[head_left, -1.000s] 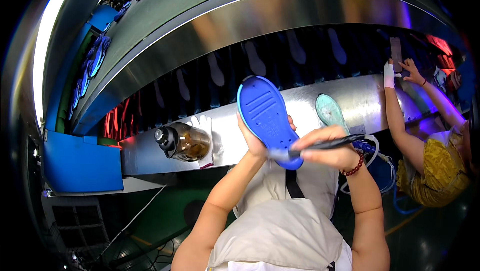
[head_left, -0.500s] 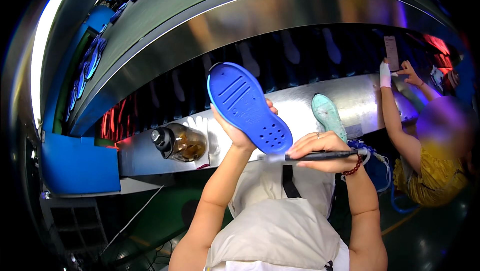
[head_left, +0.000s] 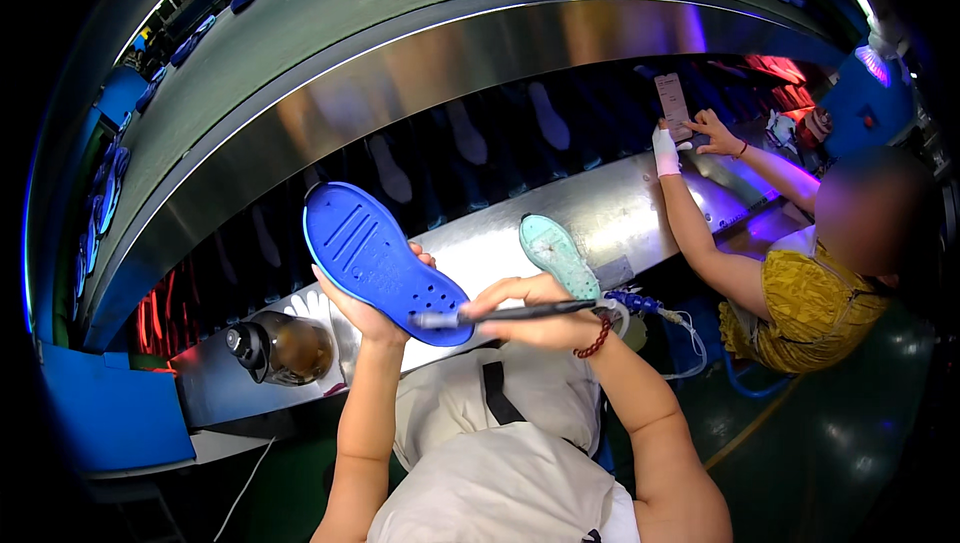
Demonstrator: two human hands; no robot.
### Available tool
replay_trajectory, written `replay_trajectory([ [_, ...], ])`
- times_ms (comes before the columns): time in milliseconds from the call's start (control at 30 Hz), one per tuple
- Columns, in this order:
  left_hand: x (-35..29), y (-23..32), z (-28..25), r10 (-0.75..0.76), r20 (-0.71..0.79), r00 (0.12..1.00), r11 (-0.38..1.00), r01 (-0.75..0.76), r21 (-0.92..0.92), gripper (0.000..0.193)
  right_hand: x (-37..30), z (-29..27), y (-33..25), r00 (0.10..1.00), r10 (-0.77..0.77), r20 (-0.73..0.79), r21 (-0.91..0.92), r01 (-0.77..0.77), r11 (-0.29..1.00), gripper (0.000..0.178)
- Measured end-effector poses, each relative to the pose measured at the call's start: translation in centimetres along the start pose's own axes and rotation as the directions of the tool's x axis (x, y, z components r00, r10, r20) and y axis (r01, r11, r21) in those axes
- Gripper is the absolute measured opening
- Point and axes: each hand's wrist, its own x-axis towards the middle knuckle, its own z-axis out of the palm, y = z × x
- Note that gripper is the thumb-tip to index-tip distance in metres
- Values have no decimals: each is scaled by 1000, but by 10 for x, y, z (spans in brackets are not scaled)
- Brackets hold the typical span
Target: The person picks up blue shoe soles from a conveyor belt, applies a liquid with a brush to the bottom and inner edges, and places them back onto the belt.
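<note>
My left hand (head_left: 362, 315) grips a blue shoe sole (head_left: 372, 251) from beneath and along its sides. Grooves cross the sole's wide end, and small holes dot its narrower end. In my right hand (head_left: 545, 321) is a slim black-handled brush (head_left: 522, 313), held level between thumb and fingers. Its pale, motion-blurred tip lies over the holed end of the blue sole; whether it touches is hard to tell. A pale green sole (head_left: 556, 251) lies on the metal ledge just beyond my right hand.
A dark-lidded bottle (head_left: 290, 350) stands on the metal ledge (head_left: 470, 238) at left. Several soles hang beneath the green conveyor belt (head_left: 420, 18). A co-worker in yellow (head_left: 800, 293) holds a pale card (head_left: 672, 103) at right. A blue coiled hose (head_left: 640, 301) hangs beside my right wrist.
My view has turned, so most things sit further left. The brush tip has gone from beside the blue sole's lower edge to over its holed end.
</note>
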Motion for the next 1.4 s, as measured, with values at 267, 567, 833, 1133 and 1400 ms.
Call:
replay_trajectory([
  [267, -2, 6, 4, 0, -19, 1000, 998, 1, 56, 88, 0, 2, 0, 996, 92, 7, 191, -92, 977, 22],
  [567, -2, 10, 19, -17, 47, 999, 997, 21, -72, 90, -1, -5, 14, 995, 51, -81, 449, -9, 893, 20],
  [833, -16, -12, -8, -177, 319, 931, 977, 205, -55, 59, -5, -2, -34, 984, 178, 14, 139, -178, 974, 21],
  [1133, -20, 17, -6, -617, 226, 754, 786, 603, 135, 46, 3, -7, -42, 928, -156, 338, -93, 197, 976, 23],
  [1400, -15, 26, 0, -741, 137, 657, 563, 497, 660, 51, 7, -29, -47, 882, -72, 466, -195, 182, 964, 20],
])
